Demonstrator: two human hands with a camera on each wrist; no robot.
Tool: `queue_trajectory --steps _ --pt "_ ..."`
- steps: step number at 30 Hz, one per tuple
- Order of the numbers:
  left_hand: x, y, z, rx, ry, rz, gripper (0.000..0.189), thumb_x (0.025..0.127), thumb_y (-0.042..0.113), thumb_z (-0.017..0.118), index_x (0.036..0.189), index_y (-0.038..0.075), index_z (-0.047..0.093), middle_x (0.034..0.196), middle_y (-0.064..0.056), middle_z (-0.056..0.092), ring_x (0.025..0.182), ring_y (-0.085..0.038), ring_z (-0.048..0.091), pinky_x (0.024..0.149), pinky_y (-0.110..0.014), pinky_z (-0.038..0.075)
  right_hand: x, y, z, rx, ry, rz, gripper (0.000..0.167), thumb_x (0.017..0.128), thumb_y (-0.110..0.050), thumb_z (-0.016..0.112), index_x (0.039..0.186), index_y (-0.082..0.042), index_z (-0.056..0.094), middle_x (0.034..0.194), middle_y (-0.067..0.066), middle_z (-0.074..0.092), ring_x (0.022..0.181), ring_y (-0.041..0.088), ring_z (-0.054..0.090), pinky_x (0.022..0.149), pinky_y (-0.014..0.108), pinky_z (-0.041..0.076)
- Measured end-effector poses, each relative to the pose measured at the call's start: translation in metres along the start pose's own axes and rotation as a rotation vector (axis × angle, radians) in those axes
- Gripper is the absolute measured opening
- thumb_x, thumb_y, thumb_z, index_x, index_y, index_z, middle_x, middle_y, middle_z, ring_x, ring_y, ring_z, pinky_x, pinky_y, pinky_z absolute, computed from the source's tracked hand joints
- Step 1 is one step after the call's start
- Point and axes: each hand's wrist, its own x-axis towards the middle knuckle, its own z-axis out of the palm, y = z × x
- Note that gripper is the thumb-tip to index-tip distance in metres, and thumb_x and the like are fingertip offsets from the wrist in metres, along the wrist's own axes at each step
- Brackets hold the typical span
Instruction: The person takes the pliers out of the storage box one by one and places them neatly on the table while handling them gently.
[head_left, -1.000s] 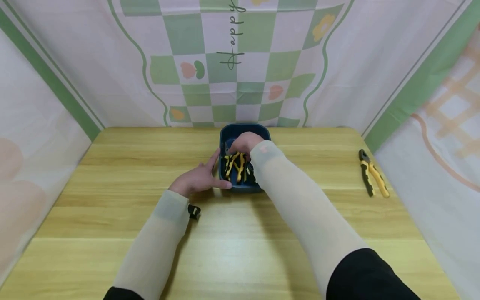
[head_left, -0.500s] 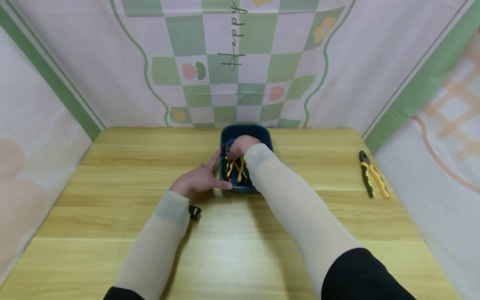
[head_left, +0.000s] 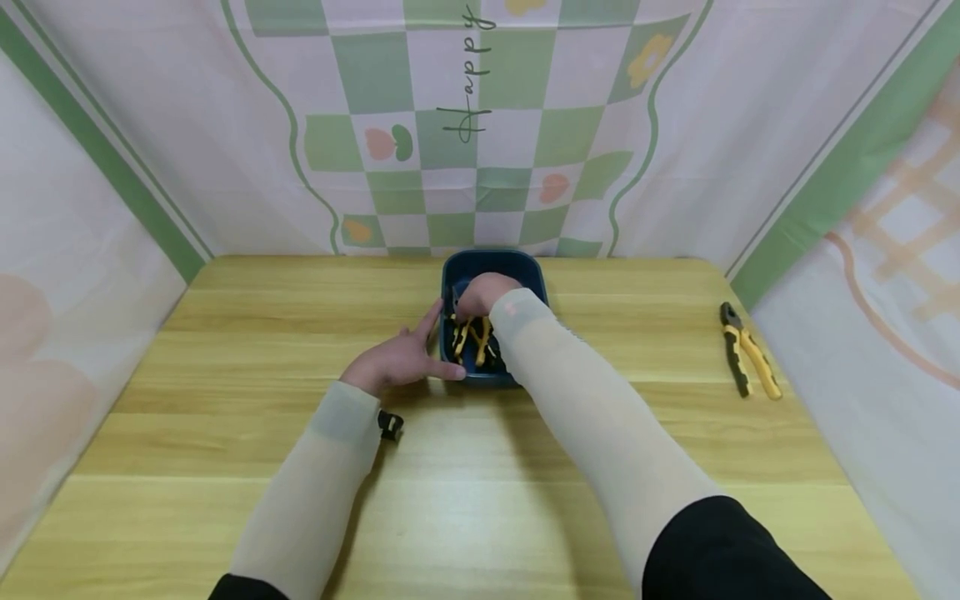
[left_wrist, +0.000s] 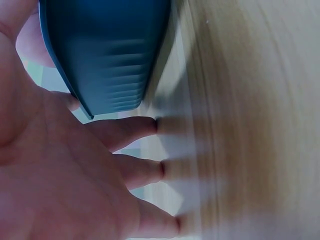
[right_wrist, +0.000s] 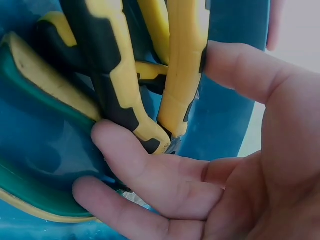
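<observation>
A dark blue plastic bin [head_left: 465, 267] stands at the back middle of the table with several pliers inside. My left hand [head_left: 393, 360] is spread beside it, thumb and index finger at its rim; in the left wrist view the other fingertips [left_wrist: 150, 126] touch the tabletop. Inside the bin, my right hand [head_left: 482, 293] grips pliers with yellow-and-black handles [right_wrist: 117, 65] near their head: thumb [right_wrist: 235, 67] against one handle, fingers curled beneath. The jaws of these pliers are mostly hidden by the fingers. Green-and-yellow handles [right_wrist: 50, 85] lie next to them.
Another pair of yellow-and-black pliers [head_left: 738, 354] lies on the wooden table [head_left: 300, 308] near its right edge. Behind the bin hangs a checked curtain [head_left: 442, 192]. A small black buckle [head_left: 390, 425] sticks out at the left wrist.
My right hand has shifted slightly left and down in the bin, covering more of the pliers' handles. The left hand stays at the rim.
</observation>
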Motion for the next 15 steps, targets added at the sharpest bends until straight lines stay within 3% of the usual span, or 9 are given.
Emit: queue_trajectory --steps 6,15 --pt "0.000 0.001 0.002 -0.009 0.001 -0.015 0.118 0.080 0.051 0.081 0.153 0.052 -0.012 0.165 -0.012 -0.001 0.148 -0.037 -0.008 0.112 -0.065 0.009 0.023 0.010 0.004 0.133 0.024 -0.020 0.060 0.087 -0.039 0.075 0.135 -0.008 0.056 0.123 0.010 0.056 0.095 0.027 0.059 0.072 0.038 0.054" --pt "0.001 0.000 0.001 0.004 0.004 -0.009 0.118 0.080 0.053 0.080 0.154 0.051 -0.012 0.166 -0.006 0.001 0.148 -0.038 -0.007 0.111 -0.066 0.010 0.017 0.016 0.003 0.164 -0.009 -0.117 0.052 0.091 -0.033 0.072 0.132 -0.006 0.057 0.130 0.011 0.054 0.099 0.028 0.063 0.068 0.033 0.057"
